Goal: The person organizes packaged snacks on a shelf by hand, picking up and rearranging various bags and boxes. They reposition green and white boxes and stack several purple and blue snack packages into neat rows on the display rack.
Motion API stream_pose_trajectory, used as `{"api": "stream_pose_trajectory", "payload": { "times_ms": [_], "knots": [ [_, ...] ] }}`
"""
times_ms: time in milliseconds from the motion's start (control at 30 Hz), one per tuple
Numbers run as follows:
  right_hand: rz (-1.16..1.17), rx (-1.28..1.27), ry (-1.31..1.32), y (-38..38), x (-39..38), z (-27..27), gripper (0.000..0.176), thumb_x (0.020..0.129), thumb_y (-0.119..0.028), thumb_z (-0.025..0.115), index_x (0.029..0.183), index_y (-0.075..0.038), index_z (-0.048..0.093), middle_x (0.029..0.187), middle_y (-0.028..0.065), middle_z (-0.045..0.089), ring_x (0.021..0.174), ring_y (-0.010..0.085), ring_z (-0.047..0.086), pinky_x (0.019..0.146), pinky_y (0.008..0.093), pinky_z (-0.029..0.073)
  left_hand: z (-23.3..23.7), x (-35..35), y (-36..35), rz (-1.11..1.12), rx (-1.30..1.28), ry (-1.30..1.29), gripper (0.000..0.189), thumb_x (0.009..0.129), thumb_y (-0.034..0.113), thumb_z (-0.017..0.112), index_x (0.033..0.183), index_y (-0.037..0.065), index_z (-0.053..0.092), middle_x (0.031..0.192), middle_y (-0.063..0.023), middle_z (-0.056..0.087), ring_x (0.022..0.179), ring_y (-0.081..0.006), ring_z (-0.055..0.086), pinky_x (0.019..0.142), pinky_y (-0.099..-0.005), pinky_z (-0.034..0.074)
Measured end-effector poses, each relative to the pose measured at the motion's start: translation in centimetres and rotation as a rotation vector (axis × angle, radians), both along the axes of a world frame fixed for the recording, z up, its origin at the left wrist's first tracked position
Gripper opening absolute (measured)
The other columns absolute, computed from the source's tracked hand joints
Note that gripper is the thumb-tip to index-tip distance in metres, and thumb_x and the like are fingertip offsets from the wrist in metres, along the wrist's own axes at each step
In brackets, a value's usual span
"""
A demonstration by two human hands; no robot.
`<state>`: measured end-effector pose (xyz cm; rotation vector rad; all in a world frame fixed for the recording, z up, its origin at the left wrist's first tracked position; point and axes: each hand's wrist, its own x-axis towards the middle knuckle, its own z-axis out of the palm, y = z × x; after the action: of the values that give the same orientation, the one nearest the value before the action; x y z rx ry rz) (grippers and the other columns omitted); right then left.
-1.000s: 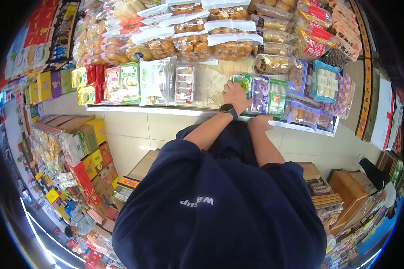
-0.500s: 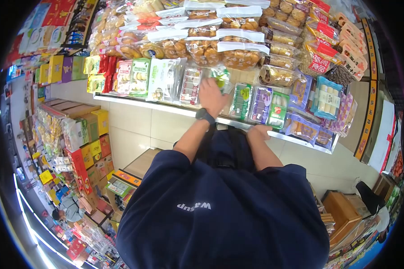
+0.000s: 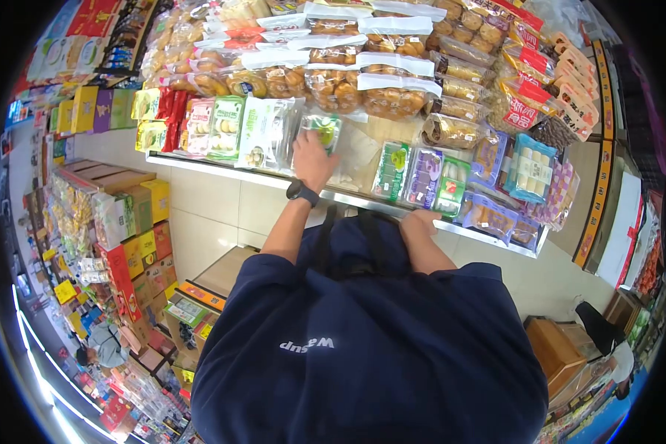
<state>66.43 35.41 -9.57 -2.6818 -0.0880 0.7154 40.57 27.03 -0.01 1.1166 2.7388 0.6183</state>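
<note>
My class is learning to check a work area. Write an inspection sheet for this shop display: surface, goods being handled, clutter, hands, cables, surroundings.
Surface: display shelf with a metal front edge; pale base shows between packets.
Goods handled: green-topped packet at the left hand's fingers; whether it is gripped cannot be told.
Clutter: bagged pastries packed in close rows behind; purple packet in the front row.
Hands: left hand, wearing a watch, over the shelf; right hand at the front edge.
Cables: nothing seen.
Surroundings: tiled floor, stacked boxes and another person to the left.
</note>
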Motion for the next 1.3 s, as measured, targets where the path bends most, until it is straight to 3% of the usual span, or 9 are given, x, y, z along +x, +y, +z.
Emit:
{"api": "stream_pose_trajectory", "payload": {
  "times_ms": [133,233,367,467,700,900,1067,1200,1300],
  "knots": [
    [-0.016,-0.016,0.03,0.2,-0.6,1.9,0.07,0.096,-0.05,0.046,0.129,0.012,0.049,0.121,0.0359,0.06,0.11,0.0497,0.06,0.1,0.0538,0.044,-2.0,3.7,1.4,-0.139,-0.058,-0.249,0.06,0.068,0.022,0.08,0.116,0.0,0.05,0.115,-0.0248,0.052,0.109,-0.0422,0.053,0.094,-0.0487,0.048],
    [-0.029,0.024,0.046,0.1,-0.7,2.0,0.07,0.096,-0.049,0.046,0.13,0.012,0.049,0.122,0.0355,0.06,0.11,0.0498,0.06,0.1,0.0534,0.044,-4.0,4.7,2.4,-0.1,-0.265,-0.223,0.063,0.07,0.025,0.081,0.117,-0.002,0.048,0.116,-0.0255,0.052,0.111,-0.0428,0.054,0.094,-0.0475,0.049],
    [-0.024,0.053,0.071,0.2,-0.4,1.8,0.07,0.096,-0.049,0.046,0.13,0.012,0.049,0.122,0.0353,0.06,0.111,0.0499,0.06,0.1,0.053,0.044,-5.9,2.9,2.0,-0.047,-0.328,-0.257,0.066,0.073,0.025,0.079,0.12,-0.004,0.044,0.119,-0.0263,0.051,0.114,-0.0443,0.055,0.094,-0.0484,0.05],
    [-0.015,0.014,0.035,-0.2,-0.1,0.5,0.07,0.096,-0.049,0.046,0.13,0.013,0.049,0.122,0.0359,0.06,0.111,0.0503,0.06,0.1,0.0531,0.044,-5.5,2.4,2.2,0.006,-0.304,-0.264,0.065,0.073,0.024,0.081,0.12,-0.002,0.044,0.119,-0.0262,0.052,0.111,-0.0454,0.057,0.093,-0.0516,0.051],
    [-0.022,0.032,0.015,0.1,-0.1,0.3,0.071,0.096,-0.049,0.047,0.129,0.013,0.049,0.122,0.0359,0.06,0.11,0.0502,0.06,0.1,0.054,0.044,-5.7,2.9,3.1,-0.017,-0.39,-0.217,0.063,0.073,0.025,0.08,0.119,-0.002,0.046,0.117,-0.0241,0.053,0.11,-0.043,0.059,0.091,-0.0485,0.054],
    [-0.021,0.086,-0.01,-0.2,0.0,-0.7,0.072,0.096,-0.05,0.047,0.13,0.013,0.049,0.12,0.0358,0.06,0.11,0.0503,0.06,0.1,0.0546,0.044,-6.4,4.0,3.5,0.027,-0.374,-0.103,0.05,0.079,0.02,0.073,0.116,-0.003,0.048,0.116,-0.0247,0.051,0.109,-0.0434,0.057,0.085,-0.0473,0.057],
    [-0.026,0.015,-0.049,-0.1,0.2,-1.2,0.072,0.095,-0.051,0.047,0.126,0.014,0.051,0.118,0.0357,0.062,0.109,0.0504,0.061,0.099,0.0545,0.044,-11.0,5.1,3.4,0.025,-0.452,0.157,0.026,0.09,0.015,0.055,0.113,0.001,0.053,0.132,-0.0285,0.049,0.113,-0.0393,0.057,0.082,-0.045,0.056],
    [-0.019,0.034,-0.018,-0.1,0.0,-0.6,0.072,0.093,-0.051,0.048,0.125,0.014,0.053,0.117,0.0356,0.062,0.107,0.0501,0.062,0.098,0.0546,0.045,-11.5,5.5,3.7,0.057,-0.443,0.196,0.027,0.094,0.013,0.05,0.118,0.001,0.052,0.148,-0.0339,0.038,0.12,-0.0418,0.054,0.085,-0.0486,0.055],
    [-0.024,0.08,-0.013,-0.2,0.5,-1.3,0.072,0.093,-0.05,0.048,0.124,0.014,0.054,0.116,0.0358,0.063,0.106,0.0497,0.062,0.097,0.0551,0.045,-10.7,5.8,3.5,0.013,-0.416,0.198,0.029,0.095,0.015,0.049,0.12,0.001,0.052,0.15,-0.0334,0.036,0.127,-0.0444,0.05,0.089,-0.0532,0.052]
  ]
}}
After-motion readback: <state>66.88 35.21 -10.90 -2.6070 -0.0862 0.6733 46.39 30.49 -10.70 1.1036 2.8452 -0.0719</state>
